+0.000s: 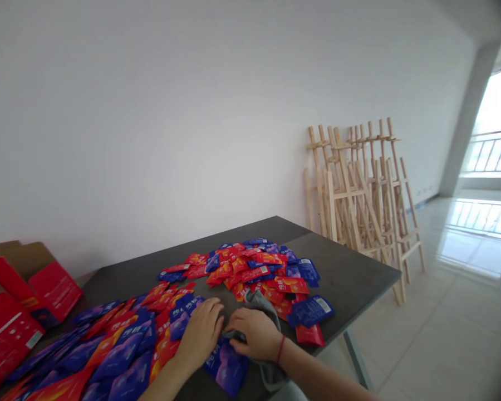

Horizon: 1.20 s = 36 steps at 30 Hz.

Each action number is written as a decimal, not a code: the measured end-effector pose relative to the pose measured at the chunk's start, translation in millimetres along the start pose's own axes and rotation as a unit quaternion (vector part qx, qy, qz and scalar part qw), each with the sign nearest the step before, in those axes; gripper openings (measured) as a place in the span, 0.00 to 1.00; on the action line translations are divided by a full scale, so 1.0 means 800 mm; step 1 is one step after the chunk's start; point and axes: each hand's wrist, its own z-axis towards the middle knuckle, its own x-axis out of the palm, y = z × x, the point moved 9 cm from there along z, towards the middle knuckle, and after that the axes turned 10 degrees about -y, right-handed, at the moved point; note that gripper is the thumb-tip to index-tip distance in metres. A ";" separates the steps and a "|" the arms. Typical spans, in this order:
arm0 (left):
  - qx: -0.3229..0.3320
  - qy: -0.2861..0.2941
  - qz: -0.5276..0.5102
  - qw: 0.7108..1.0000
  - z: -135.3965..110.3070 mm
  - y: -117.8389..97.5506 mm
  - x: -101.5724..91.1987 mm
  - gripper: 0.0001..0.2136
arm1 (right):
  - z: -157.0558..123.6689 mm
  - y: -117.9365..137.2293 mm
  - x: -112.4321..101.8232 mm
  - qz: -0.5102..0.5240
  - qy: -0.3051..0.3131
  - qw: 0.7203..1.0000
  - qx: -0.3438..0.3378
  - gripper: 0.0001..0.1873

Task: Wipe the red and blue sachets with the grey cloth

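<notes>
Grey, soft fabric in the form of a crumpled cloth (262,302) is bunched in the right hand (254,333), fingers and thumb curled closely around it. The left hand (202,326) lies palm down just beside it, fingers together and slightly bent over the upper edge of a flat, glossy dark-blue packet with purple print (227,368); whether it pinches the packet or only steadies it cannot be told. That packet lies on the dark grey tabletop (354,270), directly below and between the two hands, with the cloth against its upper part.

Judging by this, the work of rubbing packets with the cloth is partway through, and this one is in the middle of its turn. Beyond the hands and to their right spreads a loose heap of red and blue foil packets (253,273); left of the hands, overlapping rows of similar red and blue packets (127,352) lie more neatly. One group is probably finished and the other waiting, though nothing shows for certain which. Farther left of the hands stands red-printed brown cardboard packaging (55,291), its flaps raised; its contents are hidden.
</notes>
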 end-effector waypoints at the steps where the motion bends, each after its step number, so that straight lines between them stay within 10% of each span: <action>1: -0.021 0.017 0.026 0.999 0.007 0.015 0.008 0.19 | -0.001 0.010 0.001 0.008 0.014 0.999 -0.036 0.15; 7: -0.059 0.076 0.075 0.993 0.006 0.055 0.025 0.24 | -0.015 0.035 0.007 -0.009 0.085 0.982 -0.167 0.27; 15: -0.072 0.121 0.089 0.986 -0.040 0.101 0.000 0.28 | -0.022 0.007 0.015 -0.086 0.086 0.991 -0.056 0.30; 23: -0.022 0.093 0.038 0.995 -0.040 0.079 -0.002 0.21 | -0.023 0.033 0.008 -0.060 0.105 0.974 -0.190 0.27; 36: -0.033 0.106 0.099 0.989 -0.060 0.068 -0.026 0.27 | -0.028 -0.004 -0.002 -0.106 0.026 0.992 -0.056 0.07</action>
